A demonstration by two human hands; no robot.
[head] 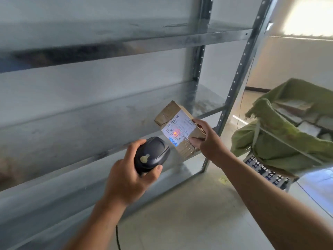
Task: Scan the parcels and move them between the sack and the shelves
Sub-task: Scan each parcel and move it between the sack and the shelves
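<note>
My right hand grips a small brown cardboard parcel by its right side, its white label turned toward me. A red scan light glows on the label. My left hand grips a black handheld scanner, pointed at the label from the lower left. Both are held in front of the metal shelves. A green sack stands open at the right, with several parcels inside.
The grey steel shelving fills the left and centre; its upright post runs diagonally beside the parcel. The sack rests on a stool or frame. A thin cable trails from the scanner. Pale floor lies below, a bright window at top right.
</note>
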